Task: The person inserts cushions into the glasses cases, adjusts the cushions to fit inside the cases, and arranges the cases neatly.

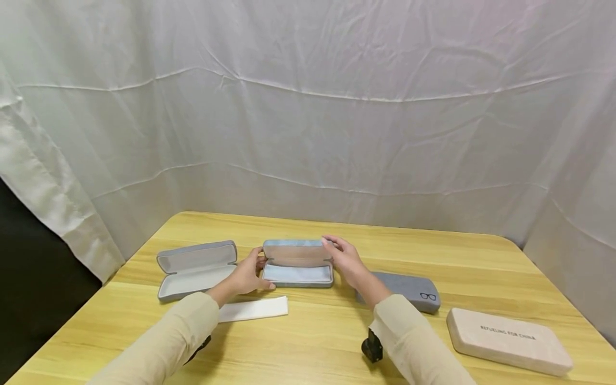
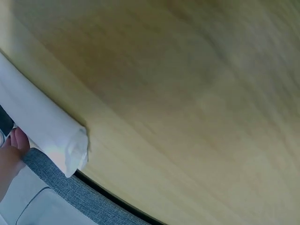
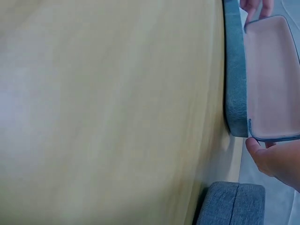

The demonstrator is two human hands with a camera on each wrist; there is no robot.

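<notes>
A light-blue glasses case (image 1: 297, 284) stands open at the middle of the table, its lid raised, with a pale blue folded cloth (image 1: 298, 273) inside. My left hand (image 1: 246, 274) grips the case's left end, thumb at the front corner. My right hand (image 1: 347, 262) holds the lid's upper right corner between thumb and fingers. In the right wrist view, the lid's pinkish lining (image 3: 273, 79) shows between both hands. Left of it, a grey glasses case (image 1: 197, 280) lies open, partly behind my left hand. A white folded cloth (image 1: 260, 308) lies in front, partly hidden by my left arm.
A closed grey-blue glasses case (image 1: 409, 291) with a printed glasses mark lies right of my right hand, partly behind the forearm. Farther right, near the front, is a closed pale pink case (image 1: 510, 342) with lettering. White curtains (image 1: 337, 133) hang behind the wooden table (image 1: 298, 353).
</notes>
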